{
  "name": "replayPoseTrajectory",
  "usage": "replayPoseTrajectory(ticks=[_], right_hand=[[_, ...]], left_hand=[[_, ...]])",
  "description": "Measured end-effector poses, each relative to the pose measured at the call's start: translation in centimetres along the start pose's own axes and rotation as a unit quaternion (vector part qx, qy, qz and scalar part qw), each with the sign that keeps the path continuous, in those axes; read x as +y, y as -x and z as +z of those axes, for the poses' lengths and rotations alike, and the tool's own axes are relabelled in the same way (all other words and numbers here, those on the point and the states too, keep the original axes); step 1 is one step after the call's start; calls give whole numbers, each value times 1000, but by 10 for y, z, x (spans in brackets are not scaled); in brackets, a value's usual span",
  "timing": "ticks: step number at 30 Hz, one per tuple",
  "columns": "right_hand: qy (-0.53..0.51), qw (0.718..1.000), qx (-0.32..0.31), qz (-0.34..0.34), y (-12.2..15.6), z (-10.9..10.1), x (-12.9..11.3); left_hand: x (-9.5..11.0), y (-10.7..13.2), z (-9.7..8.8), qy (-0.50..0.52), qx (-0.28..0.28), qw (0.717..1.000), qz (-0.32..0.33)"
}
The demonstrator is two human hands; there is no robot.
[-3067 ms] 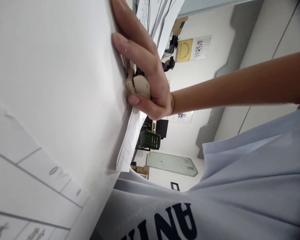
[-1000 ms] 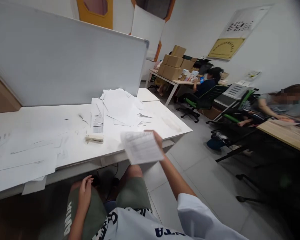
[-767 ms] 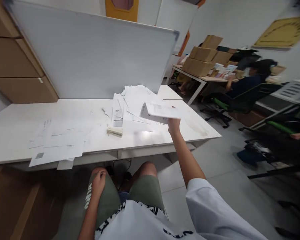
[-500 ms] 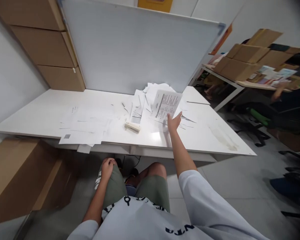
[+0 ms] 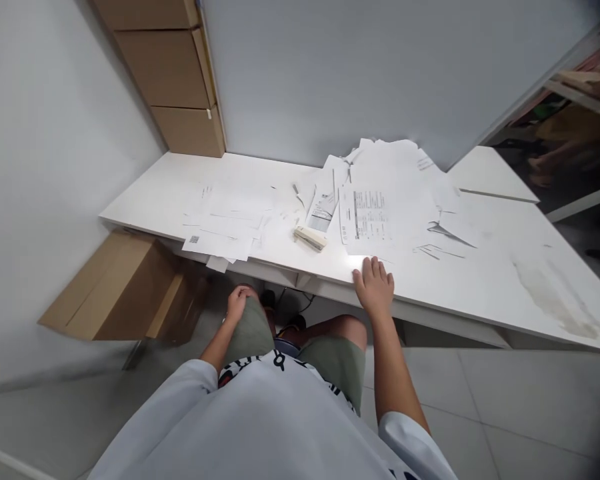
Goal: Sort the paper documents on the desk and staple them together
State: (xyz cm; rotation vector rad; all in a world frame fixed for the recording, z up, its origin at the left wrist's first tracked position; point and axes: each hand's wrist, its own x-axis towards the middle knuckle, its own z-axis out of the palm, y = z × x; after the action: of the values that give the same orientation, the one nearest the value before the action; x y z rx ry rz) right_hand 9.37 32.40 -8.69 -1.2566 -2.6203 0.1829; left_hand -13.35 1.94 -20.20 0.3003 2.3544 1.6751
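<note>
My right hand [image 5: 375, 287] lies palm down on the front edge of the white table, fingers stretched out and holding nothing. Just beyond its fingertips is a printed sheet [image 5: 369, 217], lying flat against a heap of white papers [image 5: 395, 163]. A cream stapler [image 5: 311, 238] sits to the left of that sheet. My left hand [image 5: 237, 302] rests on my left knee with its fingers laid over it, empty as far as I can see. Further left, white sheets [image 5: 220, 230] lie spread out, some jutting past the table's edge.
Cardboard boxes [image 5: 165, 73] are stacked at the back left beside a large whiteboard [image 5: 360, 73]. An open carton [image 5: 115, 283] stands under the table's left end. Paper strips [image 5: 443, 233] are scattered on the right, and a brownish stain [image 5: 555, 300] marks the tabletop.
My right hand has let go of the printed sheet, which now lies flat on the papers, and has drawn back to the table edge. My view has turned left and down.
</note>
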Motion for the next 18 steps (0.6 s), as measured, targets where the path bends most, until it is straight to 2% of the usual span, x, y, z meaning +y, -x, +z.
replayPoseTrajectory(ticks=[2,4,7,9,11,14,16,18], right_hand=[[-3,1000,1,12,1,0,-1],[-7,1000,6,15,2,0,-2],[-7,1000,17,7,5,2,-3],[-4,1000,21,4,6,2,-4],[-3,1000,27,6,6,3,-5],[-4,999,29,14,5,2,-7],[-4,1000,21,19,4,1,-9],[-2,1000,13,22,3,1,-10]], left_hand=[[10,1,-6,14,46,999,0],[26,-9,-21,25,130,991,3],[66,-49,-56,29,263,964,34],[98,-85,-75,27,297,952,74],[130,-119,-82,17,269,956,116],[169,-162,-71,-32,138,977,161],[188,-184,-57,-157,58,973,157],[203,-203,-44,-315,33,941,116]])
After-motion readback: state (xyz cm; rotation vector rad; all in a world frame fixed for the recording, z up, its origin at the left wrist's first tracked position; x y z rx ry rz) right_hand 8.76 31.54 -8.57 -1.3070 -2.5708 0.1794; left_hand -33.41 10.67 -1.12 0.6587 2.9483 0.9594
